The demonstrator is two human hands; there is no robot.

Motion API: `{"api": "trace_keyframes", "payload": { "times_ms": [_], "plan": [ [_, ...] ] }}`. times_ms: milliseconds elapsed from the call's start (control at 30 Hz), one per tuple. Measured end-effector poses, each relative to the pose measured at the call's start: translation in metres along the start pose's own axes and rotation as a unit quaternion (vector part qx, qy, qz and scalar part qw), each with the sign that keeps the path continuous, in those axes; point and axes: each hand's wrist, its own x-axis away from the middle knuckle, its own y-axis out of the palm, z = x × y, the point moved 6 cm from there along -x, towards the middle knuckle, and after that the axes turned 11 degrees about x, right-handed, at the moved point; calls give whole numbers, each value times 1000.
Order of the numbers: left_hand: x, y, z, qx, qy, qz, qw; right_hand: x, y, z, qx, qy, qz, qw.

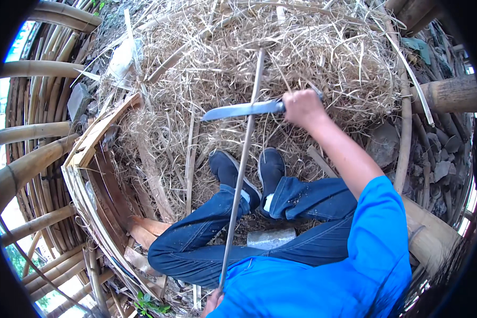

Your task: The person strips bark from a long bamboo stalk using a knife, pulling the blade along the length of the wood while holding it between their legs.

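Observation:
My right hand is closed around the dark handle of a long knife. Its grey blade points left and lies across a thin bamboo strip, touching or just over it. The strip runs from the heap of shavings at the far side down between my legs toward my body. At the lower edge, my left hand is wrapped round the strip's near end; part of this hand is hidden by my blue shirt.
Pale bamboo shavings cover the ground ahead. A wooden crate-like frame stands at my left before stacked bamboo poles. Stones and thick bamboo lie at right. A grey block sits between my legs.

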Motion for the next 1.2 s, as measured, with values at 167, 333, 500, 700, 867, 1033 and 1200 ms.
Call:
{"api": "trace_keyframes", "payload": {
  "times_ms": [167, 333, 500, 700, 867, 1033, 1200],
  "plan": [
    [-2, 4, -1, 17, -16, -4, 1000, 3, 13, 9, -53, 92, 51, 993],
    [-4, 5, -7, 40, -30, -2, 999, -2, 12, -1, -79, 120, 76, 987],
    [-4, 5, -12, 75, -50, 5, 996, 9, -6, -12, -62, 76, 71, 993],
    [-2, 7, -26, 169, -101, 14, 980, 7, 19, 18, -60, 70, -55, 994],
    [-1, 8, -47, 291, -160, 46, 942, 22, 3, -3, -76, 88, -4, 993],
    [16, 5, -31, 266, -156, 39, 950, 64, -4, -30, -174, 190, -58, 964],
    [36, -13, -6, 49, 54, -50, 996, 86, -2, -52, -210, 184, -31, 960]
  ]
}}
